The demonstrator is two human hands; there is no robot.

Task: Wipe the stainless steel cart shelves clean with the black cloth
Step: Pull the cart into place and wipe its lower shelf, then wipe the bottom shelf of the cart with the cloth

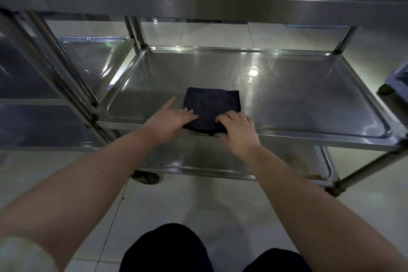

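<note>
A folded black cloth [210,104] lies flat on the middle shelf [298,99] of the stainless steel cart, near its front edge. My left hand [171,117] rests with fingers spread on the cloth's near left corner. My right hand [237,127] presses on the near right corner, its fingers curled over the fabric at the shelf's front lip. The top shelf [198,4] runs across above, and the bottom shelf [254,159] shows below with brownish stains at its right end.
A second steel cart [72,66] stands close on the left, its posts touching this cart's corner. A caster wheel [146,178] sits under the front left. A blue object [397,81] is at the right edge. Pale floor tiles and my dark-clad knees are below.
</note>
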